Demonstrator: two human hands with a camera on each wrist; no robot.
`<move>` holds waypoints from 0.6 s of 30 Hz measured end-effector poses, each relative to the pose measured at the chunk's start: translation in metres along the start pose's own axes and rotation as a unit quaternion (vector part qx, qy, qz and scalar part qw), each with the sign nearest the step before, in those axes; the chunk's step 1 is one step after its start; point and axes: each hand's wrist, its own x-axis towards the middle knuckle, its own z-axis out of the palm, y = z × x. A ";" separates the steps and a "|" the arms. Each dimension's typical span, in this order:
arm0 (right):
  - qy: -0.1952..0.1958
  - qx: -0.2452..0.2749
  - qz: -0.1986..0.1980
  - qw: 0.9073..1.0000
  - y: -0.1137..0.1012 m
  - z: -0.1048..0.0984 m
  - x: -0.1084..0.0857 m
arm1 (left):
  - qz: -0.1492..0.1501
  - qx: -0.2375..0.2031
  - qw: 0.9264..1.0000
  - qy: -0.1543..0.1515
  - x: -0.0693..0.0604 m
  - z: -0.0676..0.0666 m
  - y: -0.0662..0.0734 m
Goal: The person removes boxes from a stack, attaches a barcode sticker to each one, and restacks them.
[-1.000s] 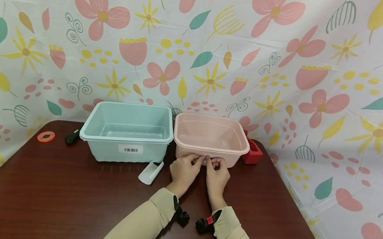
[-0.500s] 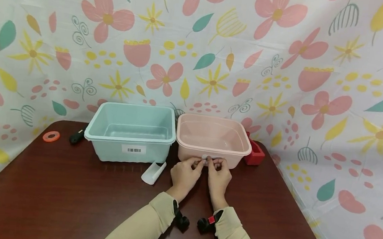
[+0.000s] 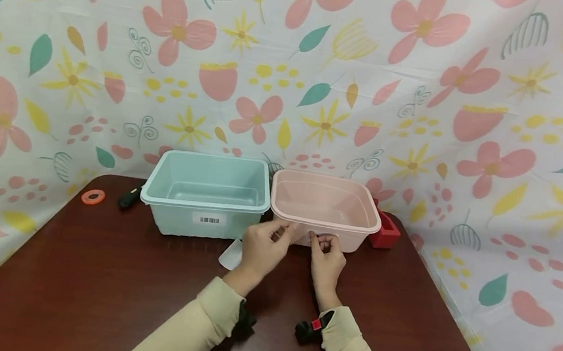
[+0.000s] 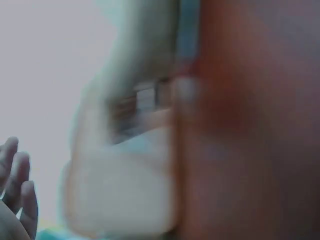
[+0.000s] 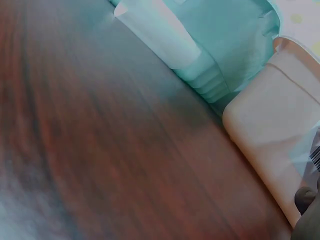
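A pink plastic bin (image 3: 327, 199) stands at the back of the table, its front wall behind my hands. My right hand (image 3: 328, 262) is at that wall, thumb and forefinger pinching a white barcode label (image 5: 315, 152), which lies against the bin in the right wrist view. The label is mostly hidden by the fingers in the head view. My left hand (image 3: 261, 250) is raised by the left part of the same wall, its fingers loosely bent, with nothing seen in them. In the left wrist view its fingers (image 4: 20, 172) show at the left edge; the rest is blurred.
A light blue bin (image 3: 206, 182) bearing a barcode label (image 3: 209, 219) stands left of the pink one. In front lies a curled white sheet (image 3: 231, 254), partly covered by my left hand. An orange ring (image 3: 93, 197), a black-handled tool (image 3: 129, 199) and a red holder (image 3: 385, 233) lie around.
My left hand has drawn away to the left from the label and from my right hand. The right hand stays at the pink bin's front. The head view has turned slightly left.
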 end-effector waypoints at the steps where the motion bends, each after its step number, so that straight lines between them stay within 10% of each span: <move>1: -0.001 0.004 0.001 1.000 0.000 0.000 0.000 | 0.001 0.000 1.000 0.007 0.009 -0.011 0.000; 12: -0.003 0.001 0.010 1.000 0.001 0.001 0.003 | -0.090 0.171 0.981 0.000 0.059 -0.131 -0.047; 18: 0.005 0.006 0.007 1.000 0.000 0.003 0.002 | -0.104 0.235 0.963 0.080 0.073 -0.192 -0.077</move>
